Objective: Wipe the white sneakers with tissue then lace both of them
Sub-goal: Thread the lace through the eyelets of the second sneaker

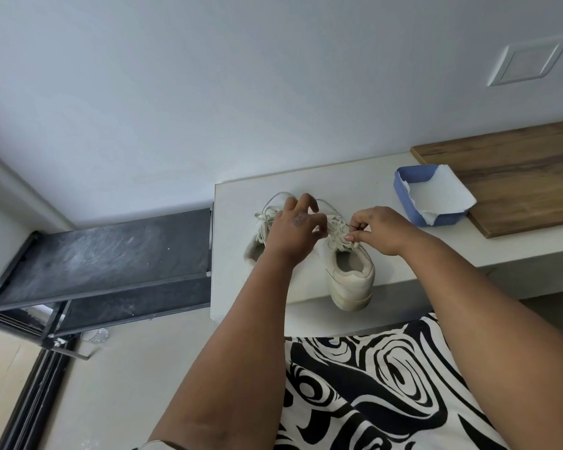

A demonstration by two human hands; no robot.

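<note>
On the white counter [403, 177], two white sneakers sit side by side with toes toward the far wall. Over the right sneaker [350, 277] (its heel juts past the near edge), the right hand [376, 228] pinches a lace [338, 230] between thumb and fingertips. The left hand [293, 232] hovers with fingers spread and loosely curled, covering much of the left sneaker [257, 245]; whether it grips a lace I cannot tell. Farther right, a blue tissue box [413, 180] holds white tissue [442, 193], just beside a wooden board [517, 177].

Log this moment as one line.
stage: lacing | left hand and right hand: pinching laces on right sneaker | left sneaker: beside it
</note>
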